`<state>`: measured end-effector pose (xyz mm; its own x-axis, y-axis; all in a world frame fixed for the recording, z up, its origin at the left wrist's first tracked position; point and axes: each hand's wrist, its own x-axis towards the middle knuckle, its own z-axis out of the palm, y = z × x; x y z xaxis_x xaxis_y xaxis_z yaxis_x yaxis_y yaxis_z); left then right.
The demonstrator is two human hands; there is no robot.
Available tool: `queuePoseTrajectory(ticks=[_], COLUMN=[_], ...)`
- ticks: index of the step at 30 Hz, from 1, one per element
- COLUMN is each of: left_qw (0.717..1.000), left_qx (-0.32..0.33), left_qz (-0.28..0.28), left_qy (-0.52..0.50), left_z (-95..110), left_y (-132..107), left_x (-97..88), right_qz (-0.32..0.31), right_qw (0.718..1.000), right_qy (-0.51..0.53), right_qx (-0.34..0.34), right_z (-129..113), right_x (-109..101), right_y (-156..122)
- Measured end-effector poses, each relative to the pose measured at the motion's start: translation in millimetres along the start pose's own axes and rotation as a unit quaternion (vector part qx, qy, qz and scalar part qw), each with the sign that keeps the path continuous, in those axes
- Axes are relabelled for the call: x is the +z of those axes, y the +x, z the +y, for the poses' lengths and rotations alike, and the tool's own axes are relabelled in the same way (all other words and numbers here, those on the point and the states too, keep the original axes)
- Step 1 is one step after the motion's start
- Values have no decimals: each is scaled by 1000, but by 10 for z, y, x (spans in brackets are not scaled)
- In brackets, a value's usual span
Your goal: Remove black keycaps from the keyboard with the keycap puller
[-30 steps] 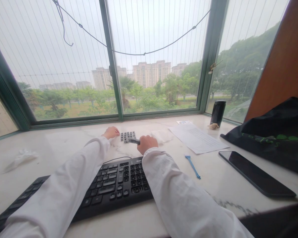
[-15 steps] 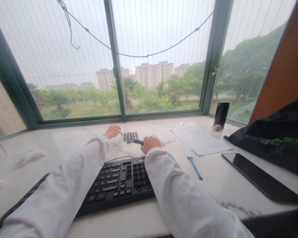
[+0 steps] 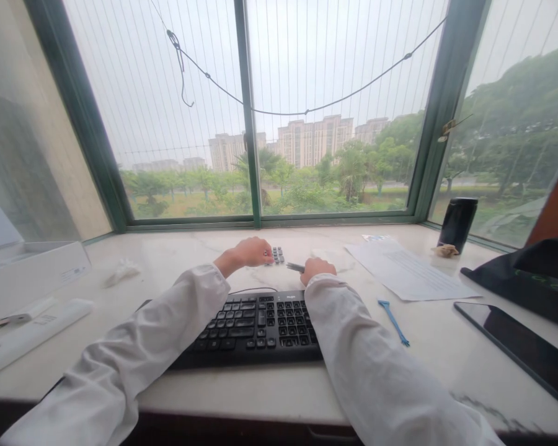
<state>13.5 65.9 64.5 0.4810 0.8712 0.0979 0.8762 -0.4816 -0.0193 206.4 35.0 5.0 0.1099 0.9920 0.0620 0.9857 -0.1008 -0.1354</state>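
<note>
My left hand (image 3: 252, 252) reaches past the black keyboard (image 3: 255, 321) and rests with curled fingers on a cluster of loose dark keycaps (image 3: 277, 254) on the white marble sill. My right hand (image 3: 318, 269) is closed on a long dark keycap (image 3: 295, 267), holding it just right of the cluster. Both arms wear white sleeves. A blue keycap puller (image 3: 393, 321) lies to the right of the keyboard. What my left fingertips hold is hidden.
A printed paper sheet (image 3: 409, 273), a black cup (image 3: 456, 223) and a crumpled scrap sit at back right. A black phone (image 3: 521, 347) and black bag (image 3: 534, 279) lie at the right. White boxes (image 3: 28, 272) and a crumpled tissue (image 3: 121, 271) lie left.
The view has swung left, bringing the white boxes into sight. My left hand has moved right onto the keycap cluster; my right hand keeps hold of the long keycap.
</note>
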Motion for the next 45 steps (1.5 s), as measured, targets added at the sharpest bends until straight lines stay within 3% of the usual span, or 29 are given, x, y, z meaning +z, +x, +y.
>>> queuePoseTrajectory(ticks=[5,10,12,22,31,39,45], left_qw=[995,987,985,988,999,997,996], left_qx=[64,66,68,111,8,13,-18], left_qz=[-70,-142,-146,-92,-42,-66,-43], left_qy=[-15,-47,-66,-60,-19,-47,-77], left_z=[304,237,172,129,-44,-92,-216], left_y=[-506,-805,-858,-1006,-1012,-929,-836], left_x=[-110,-116,-84,47,109,251,270], right_qz=[-1,-14,-23,-38,-78,-48,-46], right_qw=[1000,999,999,997,993,993,994], right_qy=[-20,-36,-40,-62,-91,-104,-101], right_qx=[-5,1,3,1,12,-5,-4], right_z=[-9,-1,2,-35,-42,-77,-90], right_x=[8,-18,-19,-80,-172,-150,-153], right_y=[-14,-55,-69,-138,-186,-211,-181])
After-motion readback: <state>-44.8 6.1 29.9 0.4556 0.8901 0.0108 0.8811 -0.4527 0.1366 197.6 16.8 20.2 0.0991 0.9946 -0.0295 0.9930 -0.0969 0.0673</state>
